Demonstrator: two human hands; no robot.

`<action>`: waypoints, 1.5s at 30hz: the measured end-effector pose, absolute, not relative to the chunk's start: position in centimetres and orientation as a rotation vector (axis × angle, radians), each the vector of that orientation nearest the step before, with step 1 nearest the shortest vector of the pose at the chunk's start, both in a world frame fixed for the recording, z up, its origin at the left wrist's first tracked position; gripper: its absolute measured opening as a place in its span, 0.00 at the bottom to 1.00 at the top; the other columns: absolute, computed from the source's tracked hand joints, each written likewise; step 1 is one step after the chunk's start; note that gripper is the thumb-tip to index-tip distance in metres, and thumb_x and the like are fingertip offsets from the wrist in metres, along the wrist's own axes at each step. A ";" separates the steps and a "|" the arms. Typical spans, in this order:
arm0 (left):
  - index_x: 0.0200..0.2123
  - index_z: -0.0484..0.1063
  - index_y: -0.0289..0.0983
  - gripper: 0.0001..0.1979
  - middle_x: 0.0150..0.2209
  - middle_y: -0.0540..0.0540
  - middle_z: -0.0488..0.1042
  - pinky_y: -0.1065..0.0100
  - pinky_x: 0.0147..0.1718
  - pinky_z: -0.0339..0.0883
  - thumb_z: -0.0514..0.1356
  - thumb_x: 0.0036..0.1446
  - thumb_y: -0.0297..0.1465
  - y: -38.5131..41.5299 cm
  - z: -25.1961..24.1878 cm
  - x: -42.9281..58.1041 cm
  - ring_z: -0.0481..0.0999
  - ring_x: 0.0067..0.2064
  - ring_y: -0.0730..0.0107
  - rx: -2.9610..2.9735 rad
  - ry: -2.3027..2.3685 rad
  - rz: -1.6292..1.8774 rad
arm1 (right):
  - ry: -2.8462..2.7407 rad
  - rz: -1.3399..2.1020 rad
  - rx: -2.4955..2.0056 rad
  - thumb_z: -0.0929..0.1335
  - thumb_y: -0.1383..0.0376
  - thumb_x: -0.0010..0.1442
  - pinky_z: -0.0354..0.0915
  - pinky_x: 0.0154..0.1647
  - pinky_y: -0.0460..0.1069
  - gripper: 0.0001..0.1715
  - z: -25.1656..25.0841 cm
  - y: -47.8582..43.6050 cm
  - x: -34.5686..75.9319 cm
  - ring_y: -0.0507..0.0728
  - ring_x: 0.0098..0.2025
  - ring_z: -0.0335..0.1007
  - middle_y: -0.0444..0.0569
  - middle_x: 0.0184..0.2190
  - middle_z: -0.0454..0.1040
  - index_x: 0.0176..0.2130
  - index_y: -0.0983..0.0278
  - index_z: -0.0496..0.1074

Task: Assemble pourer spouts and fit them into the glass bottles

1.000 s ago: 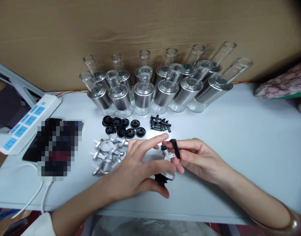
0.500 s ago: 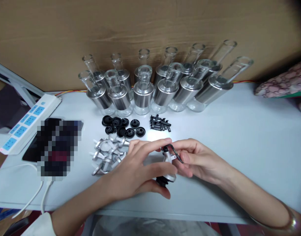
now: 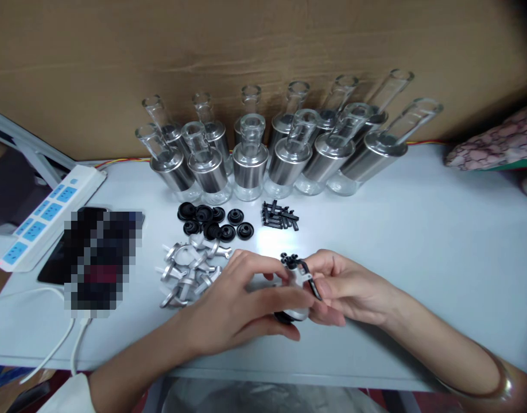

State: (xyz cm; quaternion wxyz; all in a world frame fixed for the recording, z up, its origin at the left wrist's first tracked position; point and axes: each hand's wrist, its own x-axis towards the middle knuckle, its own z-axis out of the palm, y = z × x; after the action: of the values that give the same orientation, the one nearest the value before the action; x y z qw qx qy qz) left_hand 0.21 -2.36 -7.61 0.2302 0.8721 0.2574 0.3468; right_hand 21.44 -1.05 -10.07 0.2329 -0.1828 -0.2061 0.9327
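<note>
My left hand (image 3: pixel 250 301) is closed around a silver pourer spout (image 3: pixel 298 279), thumb below and fingers on its side. A black rubber stopper (image 3: pixel 284 316) sits at the spout's base, partly covered by my fingers. In my right hand (image 3: pixel 338 281), thumb and fingers pinch a thin black lever (image 3: pixel 312 281) beside the spout. The lever's upper end reaches the spout's tip, where small black round bits (image 3: pixel 289 258) show. Whether the lever is fixed to the small side tab cannot be seen. Loose silver spouts (image 3: pixel 188 281) lie left of my left hand.
Several glass bottles with steel sleeves (image 3: pixel 250 166) stand in two rows at the back. Before them lie black stoppers (image 3: pixel 235 217) and a pile of black levers (image 3: pixel 281 217). A power strip (image 3: pixel 48 215) and a phone (image 3: pixel 52 258) with white cables are at left.
My left forefinger has drawn back from the spout's tip, uncovering the black bits there. The lever has shifted slightly down, and my right fingers with it.
</note>
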 end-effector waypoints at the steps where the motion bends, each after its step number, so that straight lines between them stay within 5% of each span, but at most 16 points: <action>1: 0.45 0.71 0.38 0.12 0.42 0.47 0.70 0.70 0.44 0.65 0.56 0.64 0.38 -2.3 -7.5 0.2 0.71 0.43 0.71 2.391 0.702 0.966 | -0.574 2.562 -0.505 0.77 0.63 0.51 0.59 0.18 0.39 0.11 -10.1 -1.1 21.4 0.44 0.17 0.65 0.45 0.20 0.74 0.30 0.71 0.78; 13: 0.52 0.64 0.38 0.14 0.43 0.46 0.75 0.68 0.47 0.68 0.57 0.64 0.32 -2.0 -7.7 0.0 0.73 0.47 0.70 2.216 0.638 0.973 | -0.605 2.316 -0.554 0.76 0.63 0.53 0.58 0.21 0.40 0.14 -9.0 -0.9 21.1 0.42 0.14 0.59 0.40 0.19 0.75 0.30 0.64 0.68; 25: 0.44 0.71 0.38 0.08 0.59 0.40 0.61 0.62 0.53 0.68 0.59 0.62 0.32 -2.4 -7.8 0.0 0.66 0.57 0.62 2.380 0.741 0.925 | -0.616 2.274 -0.702 0.78 0.61 0.49 0.55 0.20 0.41 0.17 -8.9 -0.7 21.2 0.44 0.15 0.61 0.40 0.16 0.73 0.29 0.64 0.69; 45: 0.46 0.71 0.38 0.11 0.59 0.40 0.68 0.64 0.48 0.65 0.57 0.63 0.37 -2.0 -7.2 -0.2 0.73 0.48 0.65 2.362 0.722 0.866 | -0.714 2.321 -0.664 0.77 0.61 0.51 0.58 0.19 0.40 0.20 -9.2 -0.8 21.3 0.45 0.15 0.65 0.41 0.19 0.76 0.29 0.64 0.64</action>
State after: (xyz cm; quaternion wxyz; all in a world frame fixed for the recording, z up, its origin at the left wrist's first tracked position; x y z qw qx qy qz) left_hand -0.18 -2.02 -7.24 0.2591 0.8717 0.2664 0.3196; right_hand 21.33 -0.82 -9.18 0.3072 -0.2512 -0.2699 0.8773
